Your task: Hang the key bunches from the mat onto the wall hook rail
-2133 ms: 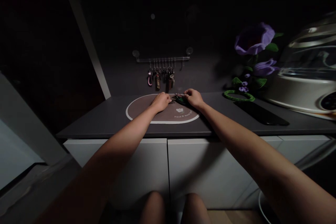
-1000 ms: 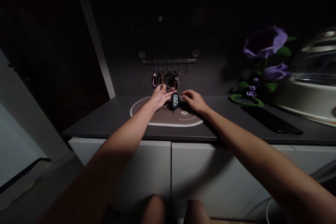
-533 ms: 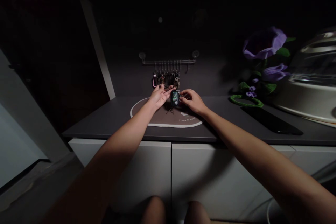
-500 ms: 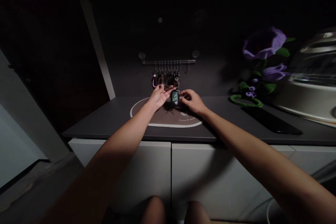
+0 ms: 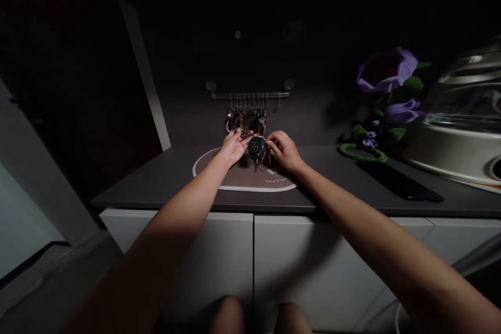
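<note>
Black key fob (image 5: 255, 148), green-outlined buttons, hangs between your hands above the brown oval mat (image 5: 211, 172), a few keys dangling by it. Your right hand (image 5: 284, 150) pinches the metal ring (image 5: 261, 138) at its top. Your left hand (image 5: 233, 148) is palm-up, fingers half-curled beside the fob; can't tell if it grips the thin dark piece at its thumb. Behind: clear rail (image 5: 250, 95) with hung keys. Right: purple flowers (image 5: 387, 73), black flat slab (image 5: 399, 181).

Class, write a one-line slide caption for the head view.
Right hand holding keys and a key fob beside the left hand, above a brown mat.
</note>
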The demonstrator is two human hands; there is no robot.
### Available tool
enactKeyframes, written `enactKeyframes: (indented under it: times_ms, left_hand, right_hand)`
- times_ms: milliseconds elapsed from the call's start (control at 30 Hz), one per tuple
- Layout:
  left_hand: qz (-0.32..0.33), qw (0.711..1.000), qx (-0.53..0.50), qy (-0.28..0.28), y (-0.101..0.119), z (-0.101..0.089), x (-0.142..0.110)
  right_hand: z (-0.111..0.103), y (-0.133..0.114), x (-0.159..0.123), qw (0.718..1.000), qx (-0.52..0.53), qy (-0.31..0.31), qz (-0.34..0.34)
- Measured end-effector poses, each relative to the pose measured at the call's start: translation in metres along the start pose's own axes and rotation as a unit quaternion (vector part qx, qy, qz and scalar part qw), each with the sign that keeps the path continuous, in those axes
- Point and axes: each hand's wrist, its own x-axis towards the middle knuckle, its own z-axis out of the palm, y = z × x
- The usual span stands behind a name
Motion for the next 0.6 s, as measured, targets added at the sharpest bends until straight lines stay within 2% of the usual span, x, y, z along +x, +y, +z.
enactKeyframes:
  times_ms: [200, 267, 433, 600]
  left_hand:
    - [-0.028, 0.997, 0.029, 0.067, -0.003, 0.001, 0.002]
    - [-0.041, 0.996, 0.044, 0.072, -0.005, 0.001, 0.001]
    - [-0.071, 0.987, 0.134, 0.044, -0.010, 0.001, -0.001]
    - [-0.086, 0.965, 0.247, -0.024, -0.015, 0.000, -0.007]
  right_hand:
    - [-0.002, -0.004, 0.002, 1.000, 0.016, 0.012, 0.015]
    - [-0.003, -0.005, 0.003, 0.999, 0.023, 0.009, 0.035]
    - [-0.003, -0.007, 0.002, 0.994, 0.056, 0.014, 0.091]
    - [0.000, -0.004, 0.003, 0.989, 0.082, 0.035, 0.119]
